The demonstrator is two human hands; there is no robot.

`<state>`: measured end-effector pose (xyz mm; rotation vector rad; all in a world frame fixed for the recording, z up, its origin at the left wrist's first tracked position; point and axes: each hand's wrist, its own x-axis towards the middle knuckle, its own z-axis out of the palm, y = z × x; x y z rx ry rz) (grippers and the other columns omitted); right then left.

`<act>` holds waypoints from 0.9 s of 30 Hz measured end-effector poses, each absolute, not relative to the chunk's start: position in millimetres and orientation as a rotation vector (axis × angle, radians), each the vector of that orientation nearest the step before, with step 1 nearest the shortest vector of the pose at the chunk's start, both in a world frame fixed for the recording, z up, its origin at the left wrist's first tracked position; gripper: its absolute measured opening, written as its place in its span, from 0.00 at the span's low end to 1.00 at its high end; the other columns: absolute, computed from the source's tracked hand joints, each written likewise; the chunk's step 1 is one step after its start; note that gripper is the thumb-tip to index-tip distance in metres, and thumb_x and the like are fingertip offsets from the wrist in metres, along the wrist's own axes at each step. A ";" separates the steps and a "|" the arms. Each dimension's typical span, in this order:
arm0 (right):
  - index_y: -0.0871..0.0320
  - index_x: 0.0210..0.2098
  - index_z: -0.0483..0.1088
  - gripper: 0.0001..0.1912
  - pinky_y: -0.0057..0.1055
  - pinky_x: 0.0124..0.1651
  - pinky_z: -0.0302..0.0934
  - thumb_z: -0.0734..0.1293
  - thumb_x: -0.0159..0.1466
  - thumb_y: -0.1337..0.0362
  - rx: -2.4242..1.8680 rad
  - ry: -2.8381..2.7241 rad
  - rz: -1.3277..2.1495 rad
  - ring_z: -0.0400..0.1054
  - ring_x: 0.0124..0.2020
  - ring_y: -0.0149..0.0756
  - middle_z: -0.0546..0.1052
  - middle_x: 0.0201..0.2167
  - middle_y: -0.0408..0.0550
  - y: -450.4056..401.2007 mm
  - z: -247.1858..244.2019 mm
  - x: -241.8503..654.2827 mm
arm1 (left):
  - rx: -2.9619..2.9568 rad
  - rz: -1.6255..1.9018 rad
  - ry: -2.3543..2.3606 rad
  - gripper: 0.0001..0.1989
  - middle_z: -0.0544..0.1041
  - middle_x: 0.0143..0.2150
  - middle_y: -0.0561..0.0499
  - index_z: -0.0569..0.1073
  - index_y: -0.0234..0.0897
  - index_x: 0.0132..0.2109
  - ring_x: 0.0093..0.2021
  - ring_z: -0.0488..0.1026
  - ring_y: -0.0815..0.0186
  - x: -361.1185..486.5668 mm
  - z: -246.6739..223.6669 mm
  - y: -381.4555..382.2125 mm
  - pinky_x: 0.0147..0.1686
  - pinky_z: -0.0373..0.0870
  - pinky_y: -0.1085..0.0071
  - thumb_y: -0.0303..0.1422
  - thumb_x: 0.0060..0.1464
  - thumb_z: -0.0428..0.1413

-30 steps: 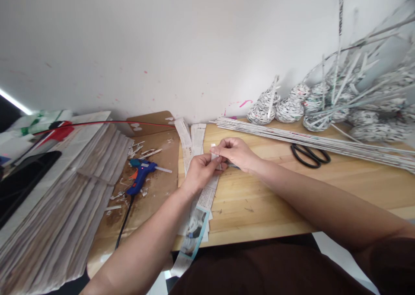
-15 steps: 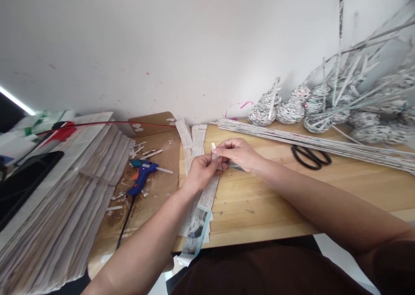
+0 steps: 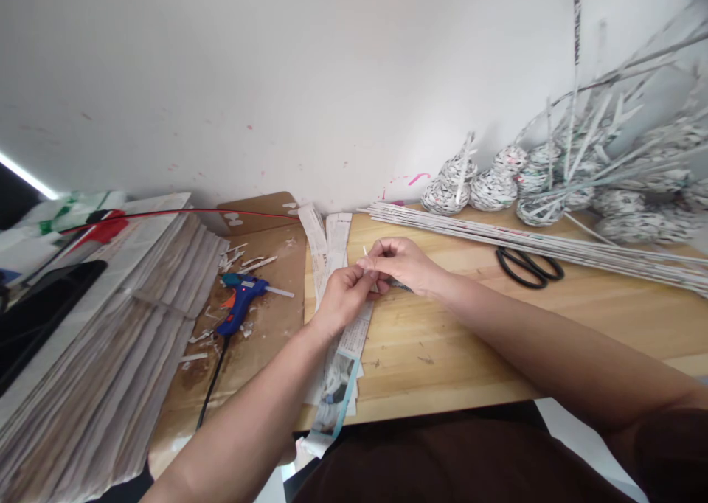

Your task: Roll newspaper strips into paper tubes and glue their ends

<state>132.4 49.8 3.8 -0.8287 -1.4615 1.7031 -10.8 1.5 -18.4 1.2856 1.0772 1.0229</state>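
My left hand (image 3: 346,293) and my right hand (image 3: 403,263) meet over the wooden table, fingertips pinched together. Between them they grip a newspaper strip, whose narrow white tip (image 3: 365,251) pokes up above the fingers; most of it is hidden. A dark patterned piece of it shows under the right palm. Beneath the left hand and forearm lie long cut newspaper strips (image 3: 338,230). One strip with a blue-edged picture (image 3: 337,396) hangs over the table's front edge.
A blue glue gun (image 3: 239,307) lies on brown cardboard (image 3: 276,326) among paper scraps. Left of it rises a tall newspaper stack (image 3: 138,326) with a black phone-like object (image 3: 49,311). Rolled paper sticks (image 3: 498,235), black-handled scissors (image 3: 528,267) and woven paper figures (image 3: 495,186) occupy the right.
The white paper tip between my fingers looks narrower and shows less than before. Both hands stay in nearly the same place, with the fingers shifted slightly.
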 end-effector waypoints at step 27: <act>0.59 0.27 0.67 0.18 0.23 0.11 0.54 0.74 0.53 0.52 -0.790 -1.390 1.906 0.63 0.09 0.31 0.62 0.08 0.34 50.4 13.6 139.9 | 1.253 0.872 0.975 0.22 0.78 0.32 0.45 0.77 0.32 0.44 0.36 0.75 0.64 -9.5 -8.3 -2.7 0.37 0.72 0.69 0.48 0.55 0.55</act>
